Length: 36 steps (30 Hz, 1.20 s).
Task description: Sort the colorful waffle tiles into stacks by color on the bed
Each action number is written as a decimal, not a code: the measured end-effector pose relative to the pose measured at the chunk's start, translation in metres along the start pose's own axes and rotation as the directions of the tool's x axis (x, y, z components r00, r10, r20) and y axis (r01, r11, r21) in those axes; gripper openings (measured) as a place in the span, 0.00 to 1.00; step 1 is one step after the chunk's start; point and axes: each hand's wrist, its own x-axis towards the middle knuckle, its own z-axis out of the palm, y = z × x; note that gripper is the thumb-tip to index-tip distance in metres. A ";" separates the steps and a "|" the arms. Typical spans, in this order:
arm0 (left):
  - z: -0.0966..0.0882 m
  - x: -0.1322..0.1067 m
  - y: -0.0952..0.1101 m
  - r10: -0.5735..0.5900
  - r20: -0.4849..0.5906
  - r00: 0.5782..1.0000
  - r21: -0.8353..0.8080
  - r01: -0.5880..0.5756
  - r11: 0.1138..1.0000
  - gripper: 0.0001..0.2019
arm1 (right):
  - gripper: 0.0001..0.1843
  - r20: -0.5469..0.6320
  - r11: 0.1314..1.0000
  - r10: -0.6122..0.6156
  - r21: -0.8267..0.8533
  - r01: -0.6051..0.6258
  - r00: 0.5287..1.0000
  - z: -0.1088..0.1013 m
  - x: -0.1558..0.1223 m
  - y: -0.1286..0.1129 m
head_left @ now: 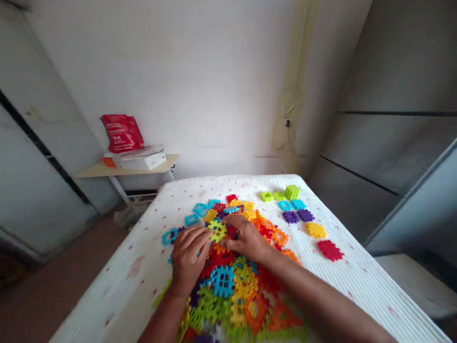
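A heap of flat, square plastic grid pieces (235, 281) in many colours lies on a white ribbed cloth (357, 281). My left hand (189, 257) rests on the heap's left side, fingers curled, pinching the edge of a lime green grid piece (217, 229). My right hand (246, 238) lies just right of it, fingers closed down over the pile beside the same green piece; what its fingertips grip is hidden. Sorted pieces lie apart at the far right: green ones (282, 194), cyan ones (292, 205), purple ones (298, 216), a yellow one (316, 230), a red one (330, 250).
The clothed surface's far edge (232, 178) meets a white wall. A small wooden shelf (124, 169) at the back left carries a red packet (122, 132) and a white box (141, 161). Brown floor (60, 281) lies to the left, grey panels to the right.
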 end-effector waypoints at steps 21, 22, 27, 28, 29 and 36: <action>0.008 -0.019 -0.016 -0.248 -0.042 0.968 -0.104 0.243 0.965 0.07 | 0.22 0.040 0.695 0.402 -0.664 -0.276 0.915 -0.104 -0.014 0.108; 0.008 -0.020 -0.016 -0.260 -0.041 0.965 -0.108 0.254 0.961 0.07 | 0.23 0.045 0.688 0.408 -0.672 -0.275 0.912 -0.102 -0.016 0.114; 0.009 -0.022 -0.017 -0.286 -0.045 0.957 -0.115 0.280 0.953 0.07 | 0.24 0.001 0.639 0.406 -0.716 -0.283 0.914 -0.092 -0.019 0.128; 0.009 -0.023 -0.017 -0.292 -0.045 0.955 -0.114 0.286 0.952 0.07 | 0.24 -0.019 0.619 0.412 -0.728 -0.295 0.911 -0.092 -0.019 0.128; 0.009 -0.022 -0.017 -0.299 -0.044 0.953 -0.111 0.292 0.950 0.07 | 0.24 -0.042 0.599 0.419 -0.738 -0.311 0.907 -0.091 -0.018 0.127; -0.007 -0.015 -0.016 -0.464 -0.055 0.884 -0.105 0.457 0.883 0.08 | 0.13 -0.259 0.392 0.557 -0.756 -0.525 0.789 -0.084 -0.016 0.115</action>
